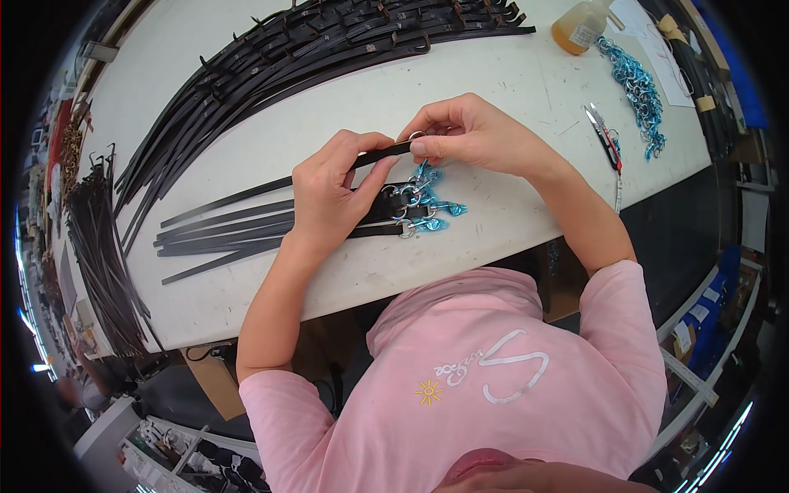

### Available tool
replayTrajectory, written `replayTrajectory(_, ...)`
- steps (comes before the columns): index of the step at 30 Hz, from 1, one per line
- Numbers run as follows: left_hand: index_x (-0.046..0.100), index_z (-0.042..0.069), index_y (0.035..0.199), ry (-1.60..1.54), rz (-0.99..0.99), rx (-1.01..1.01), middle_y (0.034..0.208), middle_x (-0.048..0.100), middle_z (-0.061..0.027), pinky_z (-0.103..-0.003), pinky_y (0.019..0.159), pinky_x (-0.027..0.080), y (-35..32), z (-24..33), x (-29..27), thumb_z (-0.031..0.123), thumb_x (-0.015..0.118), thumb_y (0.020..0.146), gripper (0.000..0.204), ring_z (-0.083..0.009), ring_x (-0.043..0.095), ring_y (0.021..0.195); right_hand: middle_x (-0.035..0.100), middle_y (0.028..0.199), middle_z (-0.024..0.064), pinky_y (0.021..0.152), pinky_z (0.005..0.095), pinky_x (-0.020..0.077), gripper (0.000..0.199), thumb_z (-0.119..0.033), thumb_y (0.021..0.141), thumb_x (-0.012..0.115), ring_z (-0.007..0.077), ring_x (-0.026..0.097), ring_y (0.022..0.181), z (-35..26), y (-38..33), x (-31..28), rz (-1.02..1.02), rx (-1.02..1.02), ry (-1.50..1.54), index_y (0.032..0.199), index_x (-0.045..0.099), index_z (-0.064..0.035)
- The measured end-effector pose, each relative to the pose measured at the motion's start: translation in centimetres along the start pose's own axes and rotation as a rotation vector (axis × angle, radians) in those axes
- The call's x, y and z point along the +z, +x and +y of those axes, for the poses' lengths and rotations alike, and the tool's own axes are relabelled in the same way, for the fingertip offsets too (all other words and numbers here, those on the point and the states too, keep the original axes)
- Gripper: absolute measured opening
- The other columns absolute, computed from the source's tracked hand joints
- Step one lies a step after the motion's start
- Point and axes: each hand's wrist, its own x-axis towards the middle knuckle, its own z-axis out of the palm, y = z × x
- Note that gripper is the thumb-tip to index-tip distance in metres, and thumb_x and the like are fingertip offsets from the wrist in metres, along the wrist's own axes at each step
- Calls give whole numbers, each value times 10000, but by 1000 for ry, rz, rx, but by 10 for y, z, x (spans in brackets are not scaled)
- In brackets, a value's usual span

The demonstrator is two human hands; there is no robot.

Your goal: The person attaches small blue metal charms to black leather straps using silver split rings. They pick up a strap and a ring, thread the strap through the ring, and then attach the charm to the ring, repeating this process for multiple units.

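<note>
A thin black strap (376, 157) stretches between my two hands above the table, its long tail running off to the left. My left hand (333, 189) pinches it near its ring end, thumb and fingers closed. At that end my right hand (472, 135) grips the strap by a metal ring (417, 136), thumb on the near side. Below the ring hangs a blue-wrapped metal clip (426, 172). Under my hands several similar black straps (222, 230) lie side by side, with metal rings and blue-wrapped clips (436, 223) at their right ends.
A large bundle of black straps (312, 49) spreads across the far side of the white table (493, 238). Another bundle (103, 238) hangs over the left edge. At the right lie red-and-black snips (604, 135) and a heap of blue-wrapped clips (637, 90), near a bottle of amber liquid (575, 31).
</note>
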Motion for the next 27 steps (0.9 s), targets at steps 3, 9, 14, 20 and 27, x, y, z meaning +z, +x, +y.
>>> replayTrajectory(3,731,76,979,-13,-1,-13,792,656,-3,-254,463,342,0,0,0,41,801,816,181,-87,427,508,706,944,41,812,246,551,261,-176,958,697,93,651,848,0,0,1,0,15,28,1137,717,12)
replayTrajectory(9,724,37,972,-5,-32,-19,871,698,-2,-204,464,305,-1,-2,-1,-17,782,824,168,-29,454,579,704,950,41,818,251,550,276,-193,950,705,98,650,859,-3,-1,1,-4,31,36,1136,714,10)
replayTrajectory(14,729,75,979,-3,-13,-18,798,662,-4,-256,468,352,1,1,-1,40,796,819,176,-91,437,513,695,924,32,791,240,538,255,-209,957,702,89,640,848,-3,-1,2,-4,44,54,1109,710,-5)
replayTrajectory(20,724,76,999,26,-26,45,832,686,-10,-251,491,395,-2,0,3,55,796,820,194,-105,482,539,663,861,7,712,218,523,217,-238,954,715,66,617,789,-2,2,7,-6,69,24,1004,698,-27)
replayTrajectory(27,727,45,1095,-51,-179,-183,841,681,-46,-258,559,428,5,7,-8,97,752,880,222,-107,525,607,640,820,-3,678,213,523,219,-246,944,722,55,601,730,1,2,8,51,37,32,951,693,-29)
